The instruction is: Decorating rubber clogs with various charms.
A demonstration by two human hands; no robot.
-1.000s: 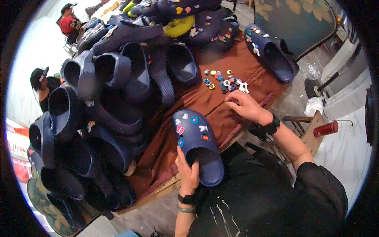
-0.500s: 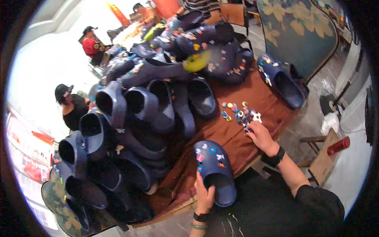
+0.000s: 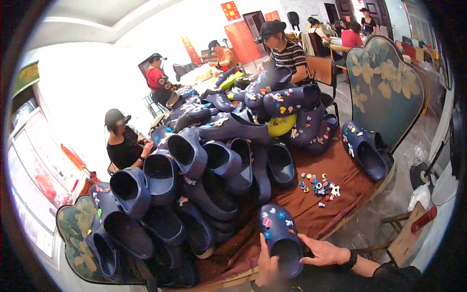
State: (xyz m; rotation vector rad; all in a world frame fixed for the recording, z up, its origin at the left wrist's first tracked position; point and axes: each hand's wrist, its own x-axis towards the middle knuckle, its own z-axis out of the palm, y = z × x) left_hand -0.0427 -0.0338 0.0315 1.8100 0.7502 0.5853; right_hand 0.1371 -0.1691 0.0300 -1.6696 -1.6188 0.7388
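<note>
Rel. to charm-studded clog (image 3: pixel 279 235) gripped by L. hand (image 3: pixel 266 267): clog pile (image 3: pixel 198 163), approx. 10 o'clock, and loose charms (image 3: pixel 320 187), 1 o'clock, atop brown cloth (image 3: pixel 302 209); R. hand (image 3: pixel 325 251), 3 o'clock edge, thumb/fingers wide.

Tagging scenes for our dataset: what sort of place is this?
Probably a small hand-assembly workshop: piled navy clogs, loose shoe charms on a brown tablecloth, and co-workers around the pile.

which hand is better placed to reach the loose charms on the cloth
Probably the right hand: it is nearer the loose charms, on their side of the clog. The left hand looks worse placed, gripping the clog's left side, farther from them.
</note>
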